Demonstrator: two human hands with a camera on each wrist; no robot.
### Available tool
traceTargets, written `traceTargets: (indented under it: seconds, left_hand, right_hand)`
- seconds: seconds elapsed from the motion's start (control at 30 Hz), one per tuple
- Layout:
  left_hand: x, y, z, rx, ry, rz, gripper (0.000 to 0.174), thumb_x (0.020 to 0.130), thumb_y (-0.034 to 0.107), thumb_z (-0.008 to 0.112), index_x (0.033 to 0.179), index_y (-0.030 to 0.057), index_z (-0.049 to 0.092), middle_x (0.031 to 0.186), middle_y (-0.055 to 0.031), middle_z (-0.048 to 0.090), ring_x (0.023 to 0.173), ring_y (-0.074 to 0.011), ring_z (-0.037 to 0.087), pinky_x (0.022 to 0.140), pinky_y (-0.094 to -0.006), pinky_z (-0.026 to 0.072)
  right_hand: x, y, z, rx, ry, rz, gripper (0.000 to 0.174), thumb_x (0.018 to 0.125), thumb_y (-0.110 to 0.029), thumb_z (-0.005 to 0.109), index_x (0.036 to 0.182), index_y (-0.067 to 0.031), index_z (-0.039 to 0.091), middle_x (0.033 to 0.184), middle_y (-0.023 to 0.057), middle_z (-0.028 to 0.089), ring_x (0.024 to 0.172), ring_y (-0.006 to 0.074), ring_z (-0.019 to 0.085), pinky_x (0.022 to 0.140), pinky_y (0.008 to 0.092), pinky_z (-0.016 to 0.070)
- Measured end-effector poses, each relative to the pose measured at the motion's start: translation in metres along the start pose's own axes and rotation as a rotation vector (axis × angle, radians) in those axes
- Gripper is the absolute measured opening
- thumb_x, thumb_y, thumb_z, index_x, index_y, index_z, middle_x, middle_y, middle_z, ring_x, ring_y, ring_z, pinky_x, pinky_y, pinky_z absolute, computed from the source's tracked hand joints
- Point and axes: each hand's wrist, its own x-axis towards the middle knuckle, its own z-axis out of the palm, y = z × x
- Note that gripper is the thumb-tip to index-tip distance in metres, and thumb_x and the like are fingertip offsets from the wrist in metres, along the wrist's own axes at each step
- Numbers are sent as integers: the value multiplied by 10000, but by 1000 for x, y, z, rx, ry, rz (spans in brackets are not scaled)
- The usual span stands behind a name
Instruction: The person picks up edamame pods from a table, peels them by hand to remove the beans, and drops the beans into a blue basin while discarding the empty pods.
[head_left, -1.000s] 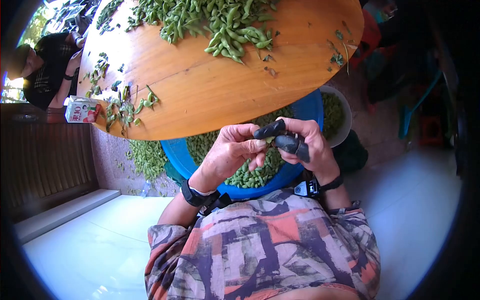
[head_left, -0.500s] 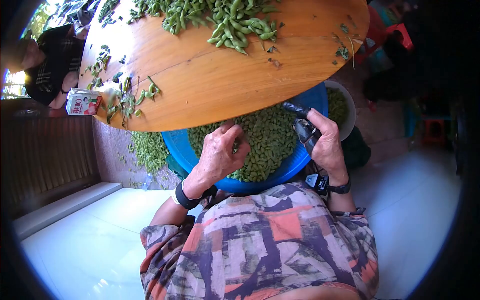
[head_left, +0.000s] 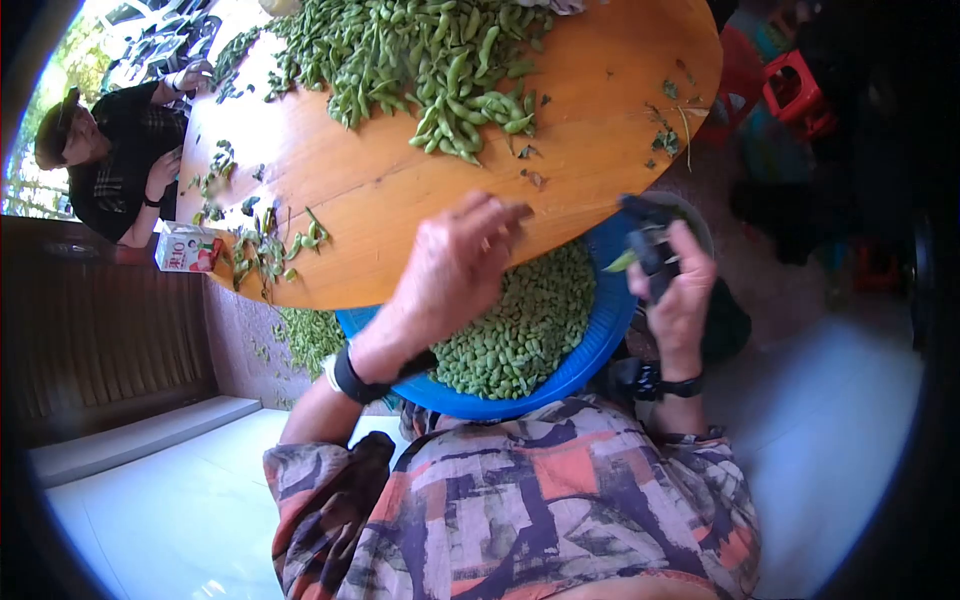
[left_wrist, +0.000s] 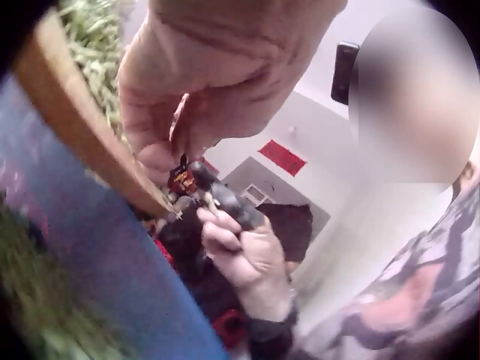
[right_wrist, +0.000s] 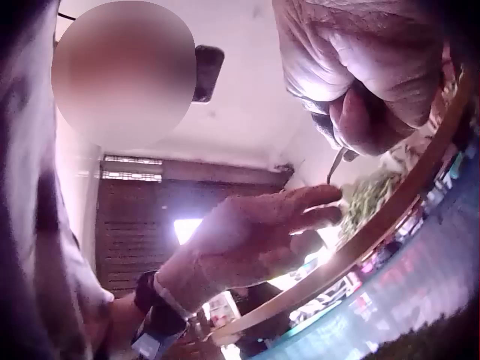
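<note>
My left hand [head_left: 455,265], blurred, reaches over the table's near edge with its fingers extended and nothing visible in them. In the right wrist view the same left hand [right_wrist: 240,240] shows its fingers held out loosely. My right hand [head_left: 680,300], with black covers on thumb and finger, is over the right rim of the blue basin [head_left: 606,345]. It pinches a green soybean pod [head_left: 622,262], whose tip sticks out toward the left. Shelled green beans [head_left: 520,340] fill the basin under both hands.
A heap of soybean pods [head_left: 410,55] lies on the round wooden table [head_left: 400,220]. Loose leaves and pods [head_left: 265,245] lie beside a drink carton [head_left: 190,248] at the left edge. Another person [head_left: 125,150] sits at the far left. A red stool [head_left: 795,95] stands at right.
My hands were together at a pod, then moved apart. The left, curled over the basin half a second ago, has gone up over the table edge and its fingers have straightened.
</note>
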Motion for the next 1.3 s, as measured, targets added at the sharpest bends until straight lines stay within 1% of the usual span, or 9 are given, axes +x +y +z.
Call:
traceTargets:
  seconds: [0.07, 0.17, 0.27, 0.4, 0.5, 0.63, 0.73, 0.8, 1.3]
  left_hand:
    - [30, -14, -10, 166, 131, 145, 216, 800, -57, 582, 988, 17, 656, 844, -151, 599, 721, -345, 622, 617, -405, 508]
    - [67, -21, -16, 376, 136, 192, 178, 810, -20, 613, 972, 12, 677, 865, -125, 627, 783, -310, 650, 692, -385, 524]
    - [88, -38, -6, 547, 95, 194, 140, 804, 20, 635, 939, 18, 675, 881, -128, 603, 807, -332, 631, 729, -416, 513]
    - [95, -46, -4, 571, 70, 206, 142, 777, 39, 662, 918, 33, 667, 902, -132, 588, 800, -339, 612, 723, -427, 507]
    - [90, -37, -7, 443, 73, 187, 142, 776, 39, 689, 910, 23, 643, 849, -100, 608, 751, -251, 634, 677, -373, 514]
    - [64, -7, -12, -49, 11, -175, 107, 844, 16, 687, 906, 20, 600, 744, -31, 625, 659, -74, 613, 567, -244, 490]
    - [28, -3, -6, -593, -106, -243, 89, 837, -15, 672, 857, 15, 591, 738, -36, 628, 630, -82, 599, 544, -239, 500]
    - [5, 1, 2, -786, -115, -324, 76, 855, -45, 658, 891, -1, 606, 759, -28, 630, 657, -86, 618, 575, -226, 519]
    - [-46, -2, 32, -669, 126, -399, 75, 869, -52, 649, 942, -46, 635, 807, -87, 685, 694, -122, 645, 612, -236, 525]
  right_hand:
    - [6, 5, -34, -119, 194, 95, 322, 960, -284, 541, 1068, 2, 640, 734, -13, 569, 575, 30, 512, 495, 189, 416]
    - [6, 28, -87, -399, 400, 219, 229, 941, -104, 564, 1135, -12, 645, 738, -2, 588, 582, 25, 520, 480, 183, 405]
    - [5, 32, -106, -831, 424, 214, 271, 946, -125, 584, 1187, -16, 646, 790, 25, 637, 667, 115, 555, 648, 289, 486]
    - [-5, 31, -107, -816, 445, 252, 241, 936, -121, 589, 1129, 13, 646, 771, 74, 639, 692, 155, 545, 705, 332, 479]
    - [-8, 31, -97, -724, 355, 205, 151, 896, -56, 553, 983, 52, 613, 688, 143, 576, 638, 150, 508, 635, 329, 453]
    - [-1, 0, -44, -306, 143, 295, 212, 906, -227, 616, 899, -15, 620, 679, -12, 568, 610, 44, 535, 528, 212, 435]
    - [3, -8, -7, -54, -244, 221, 202, 929, -233, 593, 860, -44, 607, 668, -54, 542, 568, 7, 495, 505, 183, 398]
    - [6, -22, 25, 1, -293, 401, 171, 930, -201, 582, 866, -45, 609, 645, -58, 513, 565, 4, 471, 496, 191, 374]
    - [-8, -16, 52, 68, -364, 504, 192, 895, -92, 518, 999, 29, 627, 750, -41, 471, 634, 9, 457, 543, 193, 359]
